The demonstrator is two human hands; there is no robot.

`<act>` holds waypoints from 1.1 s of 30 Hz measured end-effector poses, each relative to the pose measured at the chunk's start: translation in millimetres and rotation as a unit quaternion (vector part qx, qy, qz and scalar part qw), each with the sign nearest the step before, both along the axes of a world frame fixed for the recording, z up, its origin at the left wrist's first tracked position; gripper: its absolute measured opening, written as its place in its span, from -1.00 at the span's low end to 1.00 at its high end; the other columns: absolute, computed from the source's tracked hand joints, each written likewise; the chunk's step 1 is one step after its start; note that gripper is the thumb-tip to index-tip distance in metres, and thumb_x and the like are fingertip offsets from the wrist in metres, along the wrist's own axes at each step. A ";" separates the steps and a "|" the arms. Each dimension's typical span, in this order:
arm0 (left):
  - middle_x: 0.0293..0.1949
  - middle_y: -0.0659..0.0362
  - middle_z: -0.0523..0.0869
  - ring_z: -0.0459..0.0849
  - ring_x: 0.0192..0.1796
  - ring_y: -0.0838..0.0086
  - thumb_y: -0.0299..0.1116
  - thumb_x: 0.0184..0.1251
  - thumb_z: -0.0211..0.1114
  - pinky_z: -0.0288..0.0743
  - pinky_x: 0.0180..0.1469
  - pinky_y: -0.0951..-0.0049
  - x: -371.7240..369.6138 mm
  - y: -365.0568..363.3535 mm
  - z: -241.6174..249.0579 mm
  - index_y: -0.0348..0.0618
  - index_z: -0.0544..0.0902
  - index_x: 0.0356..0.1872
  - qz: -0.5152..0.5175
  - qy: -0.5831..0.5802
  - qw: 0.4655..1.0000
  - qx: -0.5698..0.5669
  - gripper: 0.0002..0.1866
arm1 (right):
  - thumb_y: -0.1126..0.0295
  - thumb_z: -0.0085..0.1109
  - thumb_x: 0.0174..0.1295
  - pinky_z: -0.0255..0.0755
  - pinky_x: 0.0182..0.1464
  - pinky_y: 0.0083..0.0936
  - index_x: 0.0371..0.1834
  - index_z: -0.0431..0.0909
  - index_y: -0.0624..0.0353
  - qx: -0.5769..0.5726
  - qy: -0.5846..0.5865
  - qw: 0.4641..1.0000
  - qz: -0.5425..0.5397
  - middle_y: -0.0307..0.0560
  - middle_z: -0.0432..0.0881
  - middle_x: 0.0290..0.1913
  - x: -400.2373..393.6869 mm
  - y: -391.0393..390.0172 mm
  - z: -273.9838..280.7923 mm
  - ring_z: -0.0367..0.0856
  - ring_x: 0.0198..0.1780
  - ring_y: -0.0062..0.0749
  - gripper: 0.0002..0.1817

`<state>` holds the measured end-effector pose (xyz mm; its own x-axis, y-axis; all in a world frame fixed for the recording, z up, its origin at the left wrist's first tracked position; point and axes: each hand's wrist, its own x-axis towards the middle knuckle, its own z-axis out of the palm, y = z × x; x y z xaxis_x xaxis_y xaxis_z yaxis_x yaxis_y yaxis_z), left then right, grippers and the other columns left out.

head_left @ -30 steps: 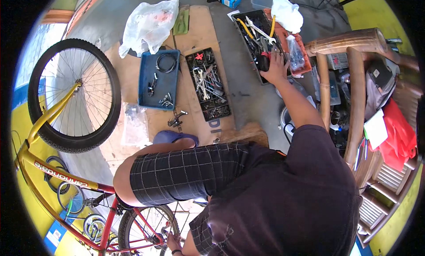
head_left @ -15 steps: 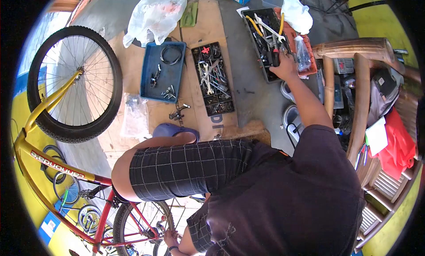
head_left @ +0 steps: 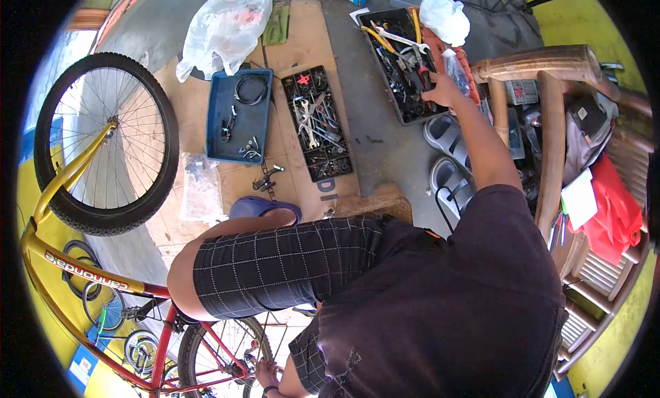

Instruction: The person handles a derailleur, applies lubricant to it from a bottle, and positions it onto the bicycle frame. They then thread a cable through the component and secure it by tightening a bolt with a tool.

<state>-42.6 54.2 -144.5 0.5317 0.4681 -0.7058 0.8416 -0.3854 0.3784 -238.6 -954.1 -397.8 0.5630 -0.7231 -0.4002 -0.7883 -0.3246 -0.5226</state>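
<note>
1. Up ahead, the right hand (head_left: 440, 88) is stretched out at arm's length over the near edge of the black toolbox (head_left: 399, 61), which lies on the concrete floor.
2. Its fingers are curled around a red-handled tool (head_left: 424, 73) at the box's right side; whether the grip is fully closed cannot be told, as the fingertips are hidden.
3. Wrenches and yellow-handled tools are seen piled in the toolbox beyond the right hand, and an orange tray (head_left: 447, 50) is set just beside it on the far right.
4. Just below the right forearm, a pair of grey sandals (head_left: 450, 157) is laid on the floor.
5. Well to the left of the right hand, a black parts organiser (head_left: 317, 123) and a blue tray (head_left: 237, 116) are placed side by side on cardboard.
6. Down at the bottom edge, the left hand (head_left: 268, 377) is placed against the rear wheel (head_left: 220, 357) of the red and yellow bicycle (head_left: 89, 277), well apart from the right hand.
7. Its fingers are largely cut off by the frame, so it cannot be told whether they are closed on anything.
</note>
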 end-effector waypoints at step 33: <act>-0.40 0.21 0.74 0.71 -0.41 0.44 -0.19 0.50 0.25 0.55 -0.36 0.40 -3.5 -20.1 9.0 -0.09 0.61 -0.03 -0.011 0.022 1.000 -0.019 -0.78 | 0.19 0.43 -0.25 0.56 -0.09 -0.20 -0.25 0.57 0.43 0.086 0.003 0.996 0.004 0.27 0.70 -0.25 -15.6 -47.2 -54.3 0.71 -0.15 0.04 -0.45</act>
